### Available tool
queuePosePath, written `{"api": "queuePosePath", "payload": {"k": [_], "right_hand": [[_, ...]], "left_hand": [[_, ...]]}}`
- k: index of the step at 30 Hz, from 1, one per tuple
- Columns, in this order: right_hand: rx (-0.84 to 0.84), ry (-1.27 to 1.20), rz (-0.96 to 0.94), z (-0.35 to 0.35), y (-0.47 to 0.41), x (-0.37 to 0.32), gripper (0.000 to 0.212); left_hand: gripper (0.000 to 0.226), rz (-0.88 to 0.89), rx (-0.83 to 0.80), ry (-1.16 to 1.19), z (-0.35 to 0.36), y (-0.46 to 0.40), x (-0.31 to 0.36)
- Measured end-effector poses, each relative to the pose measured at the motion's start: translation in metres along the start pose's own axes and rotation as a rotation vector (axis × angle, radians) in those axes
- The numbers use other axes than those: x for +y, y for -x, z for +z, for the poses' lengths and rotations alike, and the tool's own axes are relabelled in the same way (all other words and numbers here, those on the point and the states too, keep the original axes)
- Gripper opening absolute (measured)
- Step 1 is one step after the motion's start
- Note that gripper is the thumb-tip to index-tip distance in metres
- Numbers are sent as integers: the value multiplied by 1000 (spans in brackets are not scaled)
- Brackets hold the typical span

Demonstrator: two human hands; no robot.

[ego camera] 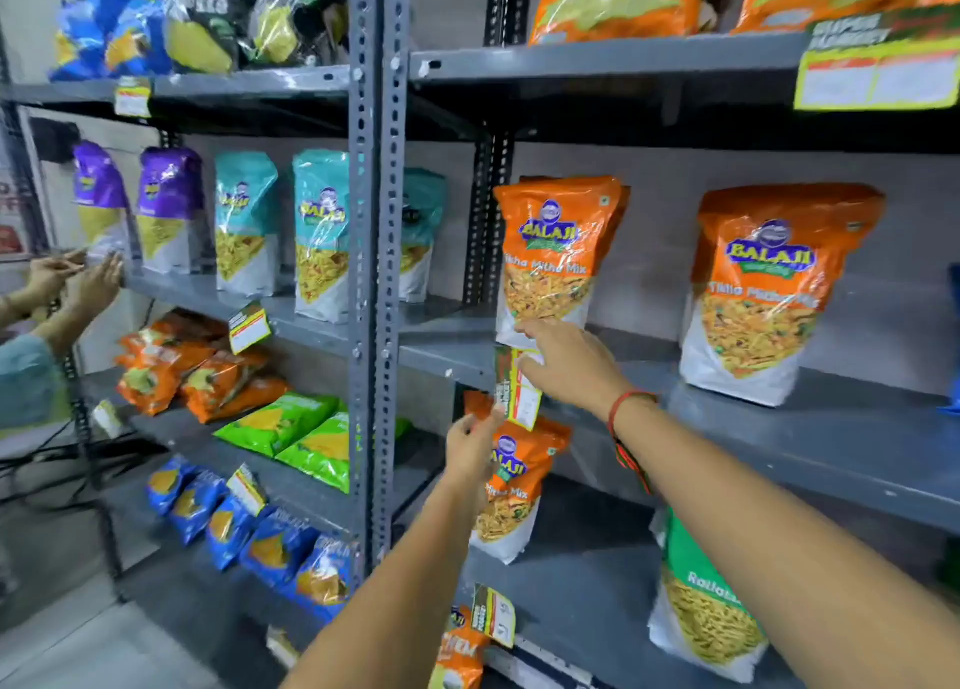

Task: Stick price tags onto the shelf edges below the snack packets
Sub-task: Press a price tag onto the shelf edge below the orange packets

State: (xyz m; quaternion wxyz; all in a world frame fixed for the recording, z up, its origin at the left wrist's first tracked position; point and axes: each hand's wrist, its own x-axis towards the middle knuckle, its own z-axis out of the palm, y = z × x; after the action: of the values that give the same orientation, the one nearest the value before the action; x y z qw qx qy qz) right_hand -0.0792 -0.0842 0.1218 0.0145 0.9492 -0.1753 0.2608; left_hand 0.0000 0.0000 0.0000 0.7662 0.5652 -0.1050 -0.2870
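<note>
A yellow-bordered price tag (pixel 517 388) hangs against the grey shelf edge (pixel 447 360) below an orange snack packet (pixel 551 257). My right hand (pixel 569 363) rests on the tag's upper part, fingers spread and pressing it against the edge. My left hand (pixel 471 446) is just below and left of the tag, its fingers pinched at the tag's lower left corner; whether it holds a small scrap there I cannot tell. A second orange packet (pixel 763 293) stands further right on the same shelf.
Tags hang on other shelf edges: upper left (pixel 133 96), middle left (pixel 249 327), lower left (pixel 246 488), bottom (pixel 494 614), top right (pixel 878 67). Another person's hands (pixel 78 277) work at the far left shelf. A grey perforated upright (pixel 375 272) divides the racks.
</note>
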Motion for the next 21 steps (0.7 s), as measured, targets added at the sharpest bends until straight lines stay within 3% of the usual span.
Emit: {"api": "queuePosePath", "payload": {"k": [2, 5, 8, 12, 15, 21], "right_hand": [[-46, 5, 18, 11, -7, -3, 47], [17, -4, 62, 27, -13, -4, 33], [136, -60, 133, 28, -20, -6, 13], [169, -137, 235, 30, -19, -2, 7], [237, -254, 321, 36, -4, 2, 8], [539, -575, 510, 55, 40, -5, 14]], "left_hand": [[35, -89, -85, 29, 5, -1, -5], [7, -110, -130, 88, 7, -7, -10], [13, -138, -104, 199, 4, -14, -4], [13, -91, -131, 210, -10, -23, -4], [17, 35, -133, 111, -25, -33, 0], [15, 342, -220, -138, -43, -38, 35]]}}
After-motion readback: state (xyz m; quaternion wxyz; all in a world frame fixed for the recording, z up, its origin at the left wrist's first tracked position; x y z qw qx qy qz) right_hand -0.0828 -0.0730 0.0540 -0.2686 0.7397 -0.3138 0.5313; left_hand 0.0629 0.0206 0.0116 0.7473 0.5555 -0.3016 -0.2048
